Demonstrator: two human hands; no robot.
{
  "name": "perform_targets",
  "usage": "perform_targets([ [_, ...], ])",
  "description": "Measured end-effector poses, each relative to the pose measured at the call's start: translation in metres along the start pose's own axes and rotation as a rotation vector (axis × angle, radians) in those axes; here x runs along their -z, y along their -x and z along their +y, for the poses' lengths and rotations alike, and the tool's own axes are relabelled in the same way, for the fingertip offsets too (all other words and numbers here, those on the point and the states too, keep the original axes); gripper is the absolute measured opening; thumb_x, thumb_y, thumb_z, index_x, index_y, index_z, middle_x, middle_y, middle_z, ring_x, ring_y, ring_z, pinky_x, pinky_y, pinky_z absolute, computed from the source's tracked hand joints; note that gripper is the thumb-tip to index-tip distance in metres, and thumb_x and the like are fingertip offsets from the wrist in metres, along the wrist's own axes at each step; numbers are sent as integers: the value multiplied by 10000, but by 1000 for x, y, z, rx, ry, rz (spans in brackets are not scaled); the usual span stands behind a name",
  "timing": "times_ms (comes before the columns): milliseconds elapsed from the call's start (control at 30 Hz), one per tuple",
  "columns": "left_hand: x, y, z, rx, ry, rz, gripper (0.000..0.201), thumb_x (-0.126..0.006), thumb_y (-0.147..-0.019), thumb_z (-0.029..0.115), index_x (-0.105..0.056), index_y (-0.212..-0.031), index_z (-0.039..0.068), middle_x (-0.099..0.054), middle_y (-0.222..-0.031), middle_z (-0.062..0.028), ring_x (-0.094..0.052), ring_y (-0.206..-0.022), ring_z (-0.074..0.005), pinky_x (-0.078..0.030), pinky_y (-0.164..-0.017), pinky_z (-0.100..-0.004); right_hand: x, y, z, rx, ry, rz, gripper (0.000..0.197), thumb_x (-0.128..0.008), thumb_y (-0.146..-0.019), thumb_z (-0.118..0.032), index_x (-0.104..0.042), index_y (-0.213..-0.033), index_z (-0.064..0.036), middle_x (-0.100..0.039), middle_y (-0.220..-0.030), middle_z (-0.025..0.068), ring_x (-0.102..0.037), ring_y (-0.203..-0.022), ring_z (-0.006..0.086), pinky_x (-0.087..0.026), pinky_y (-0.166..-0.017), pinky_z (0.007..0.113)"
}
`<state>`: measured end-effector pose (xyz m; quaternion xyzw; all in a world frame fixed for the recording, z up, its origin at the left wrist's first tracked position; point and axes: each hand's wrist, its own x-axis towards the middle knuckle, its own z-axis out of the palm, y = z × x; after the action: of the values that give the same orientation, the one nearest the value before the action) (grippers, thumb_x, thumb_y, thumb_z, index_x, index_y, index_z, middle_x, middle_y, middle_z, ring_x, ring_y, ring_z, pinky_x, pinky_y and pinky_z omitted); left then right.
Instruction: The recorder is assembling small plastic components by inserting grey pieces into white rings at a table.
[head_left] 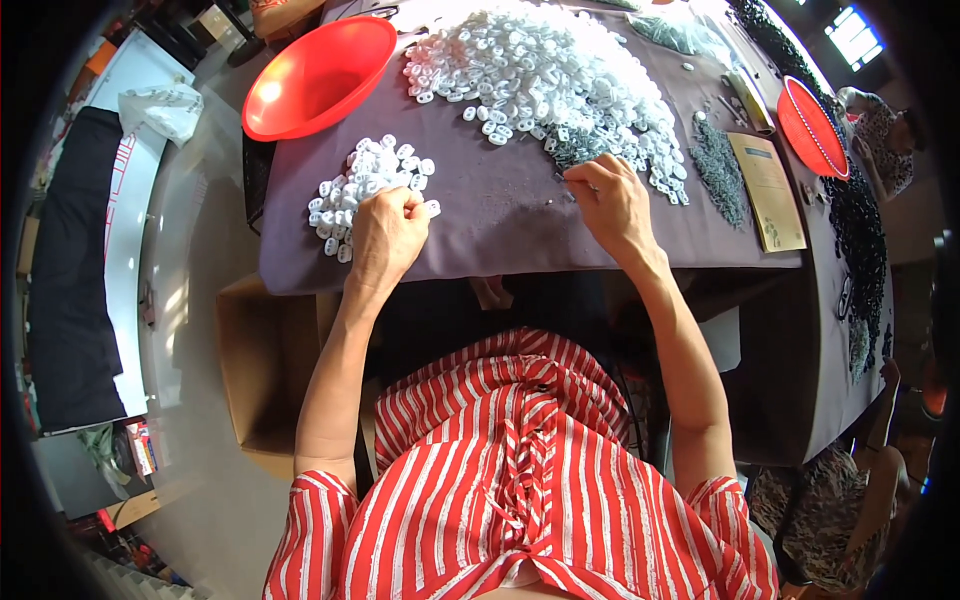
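Note:
My left hand [393, 232] is closed in a pinch on a small white plastic piece [433, 208] with holes, its end showing past the fingertips. It is held over the right edge of a small pile of similar white pieces [345, 205] near the table's front left. My right hand [615, 205] is closed, thumb and fingertips pressed together beside a heap of tiny grey metal parts [578, 148]. Anything inside that pinch is too small to make out. Beyond it spreads a large mound of white plastic pieces [530, 65].
A red basin [330, 80] stands at the table's far left. To the right lie more tiny grey parts [718, 170], a tan booklet [768, 190] and another red basin [812, 125]. Many black pieces [858, 225] cover the right side. An open cardboard box [265, 350] sits below left.

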<state>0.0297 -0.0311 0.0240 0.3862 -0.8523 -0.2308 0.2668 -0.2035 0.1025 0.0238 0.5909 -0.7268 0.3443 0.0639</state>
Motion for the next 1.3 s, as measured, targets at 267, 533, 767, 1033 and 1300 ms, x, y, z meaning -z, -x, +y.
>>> perform_targets([
  [267, -18, -4, 30, -41, -6, 52, 85, -636, -747, 122, -611, -712, 49, -606, -728, -125, -602, -654, -314, -478, -583, -393, -10, -19, 5, 70, 169, -101, 52, -618, -711, -110, -655, -696, -77, -565, -753, 77, -517, -792, 260, -418, -708, 359],
  [533, -68, -54, 41, -177, 65, 112, 55, -610, -742, 79, -641, -764, 39, -593, -715, -141, -599, -650, -305, -477, -585, -375, -16, -25, 12, 173, 165, -187, 72, -548, -714, -85, -613, -702, -57, -576, -802, 103, -524, -827, 273, -406, -745, 377],
  [767, -89, -111, 35, -277, -74, 303, 76, -629, -731, 125, -665, -795, 105, -595, -824, -81, -536, -823, -271, -431, -765, -368, -21, -16, 10, 221, 216, -127, 115, -498, -711, -50, -521, -822, -30, -502, -817, 126, -482, -811, 301, -373, -714, 406],
  [1033, -106, -103, 47, -440, -17, 156, 123, -713, -662, 111, -698, -775, 155, -585, -824, -28, -517, -828, -236, -451, -746, -344, -11, 2, 7, 86, 7, 26, 73, -544, -776, 0, -489, -809, -36, -510, -749, 115, -491, -728, 309, -402, -683, 384],
  [1300, -107, -94, 43, -477, -16, 197, 49, -701, -673, 134, -675, -702, 164, -584, -801, 18, -513, -844, -204, -410, -731, -352, -11, 6, 5, 23, -112, 86, 129, -569, -760, 4, -579, -881, -39, -573, -811, 106, -541, -791, 290, -436, -706, 356],
])
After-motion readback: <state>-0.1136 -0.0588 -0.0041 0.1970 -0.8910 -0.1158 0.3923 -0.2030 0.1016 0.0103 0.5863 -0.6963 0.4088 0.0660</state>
